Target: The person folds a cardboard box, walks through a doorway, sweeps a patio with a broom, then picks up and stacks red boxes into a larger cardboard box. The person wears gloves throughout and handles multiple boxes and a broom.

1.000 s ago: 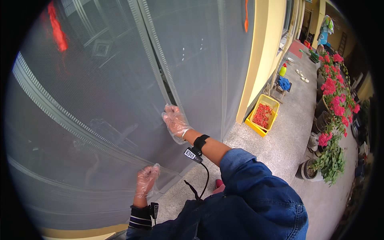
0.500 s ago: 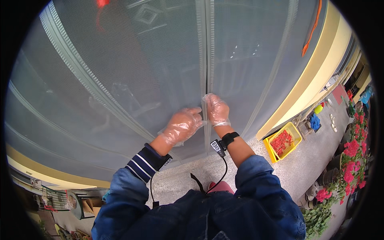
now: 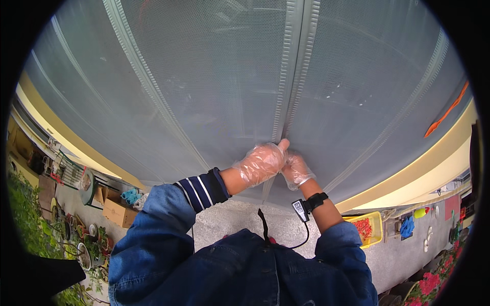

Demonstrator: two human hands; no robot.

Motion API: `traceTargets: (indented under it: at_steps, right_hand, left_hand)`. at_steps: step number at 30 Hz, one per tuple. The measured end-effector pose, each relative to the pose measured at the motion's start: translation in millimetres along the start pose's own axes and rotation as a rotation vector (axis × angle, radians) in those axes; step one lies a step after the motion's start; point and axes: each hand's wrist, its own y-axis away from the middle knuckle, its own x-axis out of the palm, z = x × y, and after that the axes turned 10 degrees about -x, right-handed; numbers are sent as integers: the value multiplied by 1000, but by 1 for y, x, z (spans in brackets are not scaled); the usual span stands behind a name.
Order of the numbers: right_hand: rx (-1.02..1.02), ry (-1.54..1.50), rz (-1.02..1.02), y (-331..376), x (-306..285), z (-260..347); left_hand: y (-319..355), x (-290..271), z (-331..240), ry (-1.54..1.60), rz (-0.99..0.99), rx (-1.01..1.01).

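Where the two mesh panels meet at frame centre, both hands sit on the seam (image 3: pixel 292 76). Head view only: left hand (image 3: pixel 261 163), in a clear plastic glove, fingers curled, pinching the seam strip at its lower end, fingertip up against the mesh (image 3: pixel 204 76). Right hand (image 3: pixel 297 171), also gloved, closed just beside and touching the left, partly hidden behind it; grip on the strip likely, can't tell exactly. Black wristband (image 3: pixel 315 200) with tag on right wrist. Lower right: yellow crate (image 3: pixel 376 224) with red contents on concrete floor (image 3: pixel 229 219). Orange strip (image 3: pixel 445 113) at right edge of mesh. Lower left: cardboard box (image 3: pixel 120 211), potted plants (image 3: pixel 84 245).
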Motion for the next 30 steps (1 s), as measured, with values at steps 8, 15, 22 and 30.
traceTargets:
  at_steps: [8,15,22,30]
  right_hand:
    - [-556,-43,352,-11,48,81]
    - [-962,627,-29,-115,154,156]
    - [-564,934,592,-179,185,190]
    - [-714,614,59,-169,213,118]
  left_hand:
    - [149,-47,-31,-115,-256,-154]
    - [253,-116,-35,-381,-415,-461]
    - [286,-127,-45,-421,-392,-608]
    - [276,-122,-17,-441,-408,-582]
